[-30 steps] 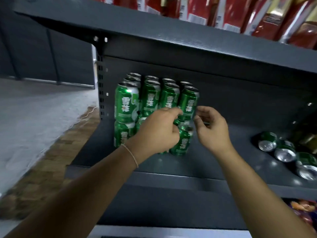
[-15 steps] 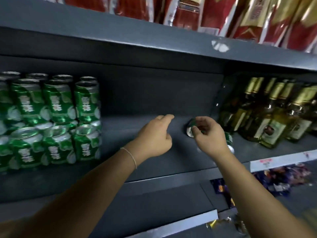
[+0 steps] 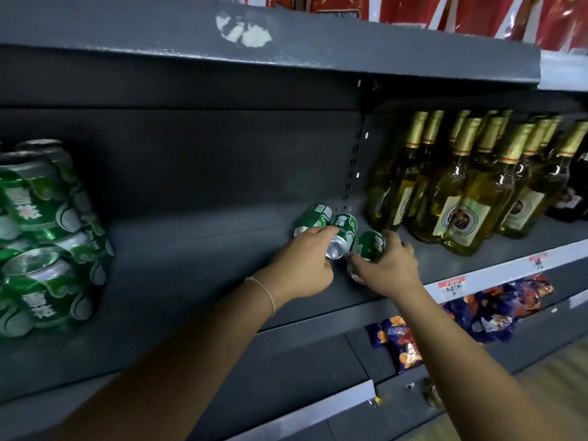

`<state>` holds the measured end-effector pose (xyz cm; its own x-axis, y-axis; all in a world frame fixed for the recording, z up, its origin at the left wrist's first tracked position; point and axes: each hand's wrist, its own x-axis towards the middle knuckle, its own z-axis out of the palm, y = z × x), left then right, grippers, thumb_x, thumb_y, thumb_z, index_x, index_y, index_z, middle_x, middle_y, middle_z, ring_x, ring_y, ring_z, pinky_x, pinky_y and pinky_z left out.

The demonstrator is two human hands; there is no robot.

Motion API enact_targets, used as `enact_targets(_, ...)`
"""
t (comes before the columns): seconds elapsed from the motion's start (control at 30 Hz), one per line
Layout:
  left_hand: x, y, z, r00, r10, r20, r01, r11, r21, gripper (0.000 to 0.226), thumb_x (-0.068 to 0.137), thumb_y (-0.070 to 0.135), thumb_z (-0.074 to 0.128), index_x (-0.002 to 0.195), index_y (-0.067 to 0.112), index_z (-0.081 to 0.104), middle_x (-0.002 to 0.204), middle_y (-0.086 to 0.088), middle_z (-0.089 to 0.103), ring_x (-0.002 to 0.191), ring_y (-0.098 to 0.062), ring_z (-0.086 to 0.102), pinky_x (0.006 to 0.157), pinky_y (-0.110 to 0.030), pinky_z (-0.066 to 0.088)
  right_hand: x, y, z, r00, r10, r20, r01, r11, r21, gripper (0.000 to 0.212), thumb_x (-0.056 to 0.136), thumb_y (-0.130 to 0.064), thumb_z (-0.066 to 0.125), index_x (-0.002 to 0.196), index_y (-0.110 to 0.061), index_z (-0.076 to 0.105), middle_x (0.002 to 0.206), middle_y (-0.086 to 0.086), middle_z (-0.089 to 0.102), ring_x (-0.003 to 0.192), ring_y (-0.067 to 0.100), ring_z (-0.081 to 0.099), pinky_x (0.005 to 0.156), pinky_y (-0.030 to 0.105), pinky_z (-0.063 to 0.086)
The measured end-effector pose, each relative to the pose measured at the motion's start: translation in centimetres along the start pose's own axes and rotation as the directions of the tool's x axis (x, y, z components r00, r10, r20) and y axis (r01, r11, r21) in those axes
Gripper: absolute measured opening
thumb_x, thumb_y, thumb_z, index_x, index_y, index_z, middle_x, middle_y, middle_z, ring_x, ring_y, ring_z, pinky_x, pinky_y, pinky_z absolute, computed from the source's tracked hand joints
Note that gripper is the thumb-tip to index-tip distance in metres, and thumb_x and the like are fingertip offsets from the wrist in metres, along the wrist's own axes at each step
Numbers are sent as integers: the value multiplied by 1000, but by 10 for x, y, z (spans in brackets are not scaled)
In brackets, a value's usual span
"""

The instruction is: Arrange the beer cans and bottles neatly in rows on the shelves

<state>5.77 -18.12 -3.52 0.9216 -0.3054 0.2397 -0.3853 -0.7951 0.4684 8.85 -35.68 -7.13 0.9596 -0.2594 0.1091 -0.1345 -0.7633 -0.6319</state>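
Three green beer cans lie on their sides on the dark shelf (image 3: 197,249): the first lying can (image 3: 313,216) at the back left, the second lying can (image 3: 342,232) in the middle, and the third lying can (image 3: 370,245) at the right. Two hands are present: one left hand (image 3: 300,270) and one right hand (image 3: 389,268). The stacked green cans (image 3: 41,237) at the left edge form two tiers; the exact count cannot be determined, as the frame cuts the stack. The gold-capped bottles (image 3: 477,192) number at least ten; rear rows overlap. Two price tags (image 3: 451,285) are visible on the shelf edge.
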Motion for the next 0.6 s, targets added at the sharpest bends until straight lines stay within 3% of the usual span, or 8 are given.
enact_targets(0.1,2,-1,4,1000,-2,3,2,1000,4,53,79,1,45,131,8,48,130,-13,53,116,-33,51,95,-42,46,0,2,5,998,28,51,-29,999,23,93,74,-60,73,145,-17,32,137,17,40,128,37,44,105,38,39)
enact_targets(0.23,-2,-7,1,1000,-9,7,8,1000,13,57,79,2,44,136,11,45,135,-12,51,119,-32,50,97,-41,46,3,1,5,996,54,76,-61,994,85,82,77,-52,74,137,-11,36,133,19,47,124,35,47,98,36,43)
enact_targets(0.4,-6,-12,-6,999,-20,-26,19,999,-32,49,80,3,45,128,9,50,131,-12,54,115,-31,53,95,-41,47,12,9,-3,994,108,-17,-99,954,284,73,84,-39,72,137,-1,37,116,15,61,113,35,58,88,31,46)
enact_targets(0.5,-8,-11,-7,998,-33,-54,29,996,-83,43,83,3,45,125,8,53,126,-12,57,110,-31,55,93,-41,48,7,7,-10,989,68,-131,-14,927,376,69,83,-36,72,135,-5,40,106,9,64,100,29,63,91,41,52)
enact_targets(0.6,-5,-10,-8,991,-85,-106,64,979,-194,30,93,10,45,120,8,59,119,-11,63,106,-28,59,92,-35,48,-7,-6,-14,967,-65,-248,167,894,415,77,76,-40,76,138,-12,40,121,6,62,107,20,61,98,40,50)
